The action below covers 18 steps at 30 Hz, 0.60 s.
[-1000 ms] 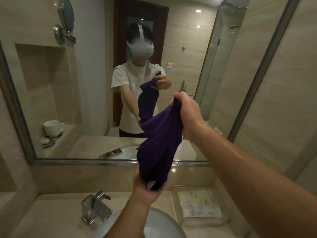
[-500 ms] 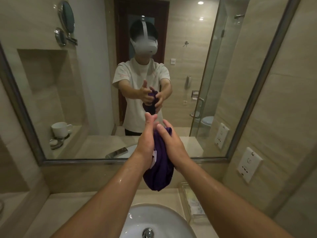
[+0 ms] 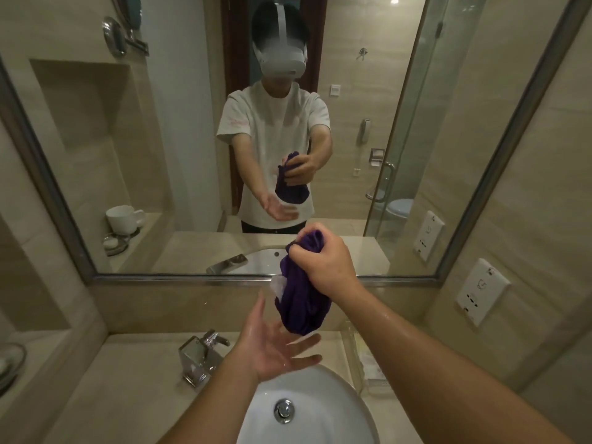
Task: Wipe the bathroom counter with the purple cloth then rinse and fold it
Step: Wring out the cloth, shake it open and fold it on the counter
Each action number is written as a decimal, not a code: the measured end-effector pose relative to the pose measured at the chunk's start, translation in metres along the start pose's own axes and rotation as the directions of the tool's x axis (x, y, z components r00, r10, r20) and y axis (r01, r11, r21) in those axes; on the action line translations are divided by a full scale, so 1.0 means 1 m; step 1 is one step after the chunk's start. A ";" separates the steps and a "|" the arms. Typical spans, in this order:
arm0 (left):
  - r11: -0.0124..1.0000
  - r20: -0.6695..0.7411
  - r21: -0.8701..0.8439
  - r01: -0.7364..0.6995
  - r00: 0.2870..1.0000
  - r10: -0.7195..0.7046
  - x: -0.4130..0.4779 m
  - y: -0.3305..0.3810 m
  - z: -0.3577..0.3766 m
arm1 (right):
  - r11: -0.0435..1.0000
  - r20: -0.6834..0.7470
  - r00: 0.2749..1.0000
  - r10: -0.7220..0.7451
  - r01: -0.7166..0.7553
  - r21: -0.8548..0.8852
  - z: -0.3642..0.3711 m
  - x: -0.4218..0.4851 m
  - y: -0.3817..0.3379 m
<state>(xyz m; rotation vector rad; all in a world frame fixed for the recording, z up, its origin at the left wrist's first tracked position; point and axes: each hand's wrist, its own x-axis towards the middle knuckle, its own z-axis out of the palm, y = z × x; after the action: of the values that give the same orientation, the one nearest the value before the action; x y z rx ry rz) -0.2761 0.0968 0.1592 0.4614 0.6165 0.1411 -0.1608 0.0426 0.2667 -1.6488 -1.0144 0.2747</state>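
Observation:
The purple cloth [image 3: 302, 302] hangs bunched in a wet lump above the white sink basin [image 3: 336, 408]. My right hand [image 3: 323, 261] grips its top end in a fist, in front of the mirror's lower edge. My left hand [image 3: 275, 347] is just below the cloth, palm up with fingers spread, and does not touch it. Both forearms look wet. The beige bathroom counter [image 3: 128, 389] runs around the basin.
A chrome faucet [image 3: 200, 354] stands left of the basin. A clear tray with papers [image 3: 368, 363] sits on the counter at right. The wall mirror [image 3: 160, 155] is straight ahead, wall sockets [image 3: 482, 291] at right, a dish [image 3: 9, 363] at far left.
Both hands squeezed the cloth together half a second ago. Now my left hand has let go and dropped below it, open, while my right hand keeps hold. The view has tilted down.

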 end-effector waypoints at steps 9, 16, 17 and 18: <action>0.976 0.111 -0.174 0.127 0.988 -0.109 0.005 0.001 0.029 | 0.996 0.409 0.912 0.033 0.002 -0.084 0.001 0.005 0.014; 0.945 -0.133 -0.327 -0.016 0.991 -0.030 0.018 0.004 0.040 | 0.995 0.448 0.894 0.030 0.014 -0.094 0.009 0.008 0.023; 0.943 -0.160 -0.323 -0.076 0.987 0.024 0.017 0.006 0.045 | 0.998 0.407 0.913 0.017 0.012 -0.069 0.011 0.008 0.026; 0.932 -0.164 -0.334 -0.142 0.982 0.091 0.018 0.008 0.048 | 1.000 0.346 0.938 0.008 0.003 -0.031 0.014 0.007 0.028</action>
<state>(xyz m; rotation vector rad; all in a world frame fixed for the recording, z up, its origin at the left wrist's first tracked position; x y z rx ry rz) -0.2332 0.0910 0.1875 0.1477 0.6921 0.3936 -0.1524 0.0567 0.2394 -1.6637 -1.2847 0.5693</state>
